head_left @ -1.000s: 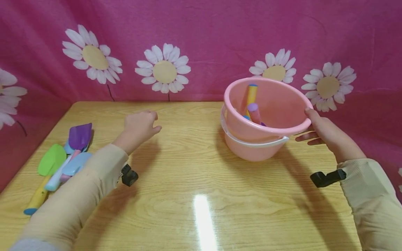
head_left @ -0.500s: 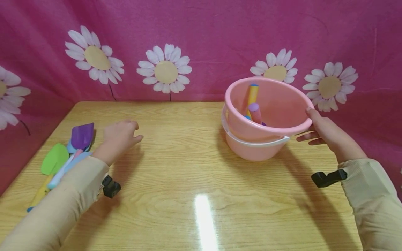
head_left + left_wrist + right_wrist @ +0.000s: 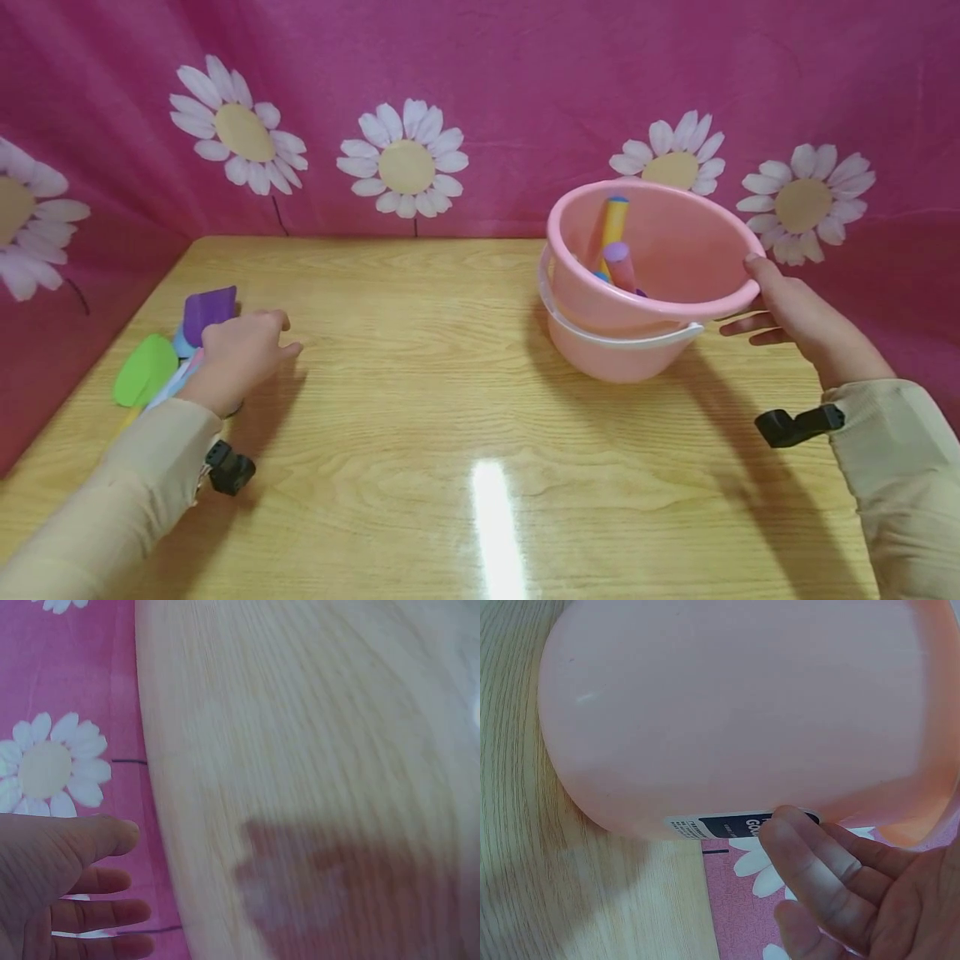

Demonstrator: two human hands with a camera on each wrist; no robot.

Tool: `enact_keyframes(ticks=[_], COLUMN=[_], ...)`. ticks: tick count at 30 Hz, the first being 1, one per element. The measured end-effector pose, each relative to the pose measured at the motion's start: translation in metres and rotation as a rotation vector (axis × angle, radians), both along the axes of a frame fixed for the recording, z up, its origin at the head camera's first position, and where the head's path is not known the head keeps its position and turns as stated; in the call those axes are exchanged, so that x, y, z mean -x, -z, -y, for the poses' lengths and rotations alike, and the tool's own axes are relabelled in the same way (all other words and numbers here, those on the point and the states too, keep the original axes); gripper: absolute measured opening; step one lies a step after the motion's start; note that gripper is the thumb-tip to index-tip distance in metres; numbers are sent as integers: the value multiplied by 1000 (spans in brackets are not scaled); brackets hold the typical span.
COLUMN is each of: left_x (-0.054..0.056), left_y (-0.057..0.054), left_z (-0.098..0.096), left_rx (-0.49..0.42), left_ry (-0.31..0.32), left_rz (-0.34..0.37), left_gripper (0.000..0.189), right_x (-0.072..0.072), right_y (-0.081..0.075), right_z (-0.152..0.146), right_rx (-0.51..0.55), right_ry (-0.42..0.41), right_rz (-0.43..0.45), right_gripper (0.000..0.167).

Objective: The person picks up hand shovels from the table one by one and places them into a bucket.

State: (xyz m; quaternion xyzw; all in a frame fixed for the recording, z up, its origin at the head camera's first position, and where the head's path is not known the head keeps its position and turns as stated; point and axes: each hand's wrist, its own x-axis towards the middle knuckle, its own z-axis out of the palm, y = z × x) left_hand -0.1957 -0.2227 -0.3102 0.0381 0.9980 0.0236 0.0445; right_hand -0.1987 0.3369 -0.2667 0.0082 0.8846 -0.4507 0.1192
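A pink bucket [image 3: 588,352] with a white handle [image 3: 637,341] is tilted on the table's right side. My right hand [image 3: 798,317] holds its rim, thumb over the edge and fingers under it; in the right wrist view fingertips touch the bucket wall by a label [image 3: 739,825]. Inside the bucket stand a yellow handle [image 3: 615,218] with a blue end and a pink handle [image 3: 620,268] with a purple end. My left hand [image 3: 236,354], fingers loosely bent and holding nothing, hovers beside toy shovels: a purple one [image 3: 208,307], a green one [image 3: 142,371] and light blue parts, partly hidden.
The wooden table [image 3: 405,367] reaches back to a magenta curtain [image 3: 510,100] printed with white daisies. A bright light reflection lies on the table's front middle. Each wrist carries a small black camera.
My left hand has moved left and slightly down, from above the table's middle-left to the toy shovels, now covering some of them. The right hand keeps its hold on the bucket rim.
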Motion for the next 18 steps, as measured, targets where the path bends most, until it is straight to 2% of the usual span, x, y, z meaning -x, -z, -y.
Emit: enact_keyframes(ticks=[12, 18], left_x=[-20, -30], left_y=[9, 11], left_z=[36, 51], left_rx=[-18, -48], left_ry=[-69, -78], left_rz=[119, 120], left_gripper=[42, 38], right_x=[3, 2], right_y=[-2, -1], right_z=[1, 0], right_rx=[5, 13], right_ry=[-11, -15], right_rz=[11, 20], right_gripper=[56, 52])
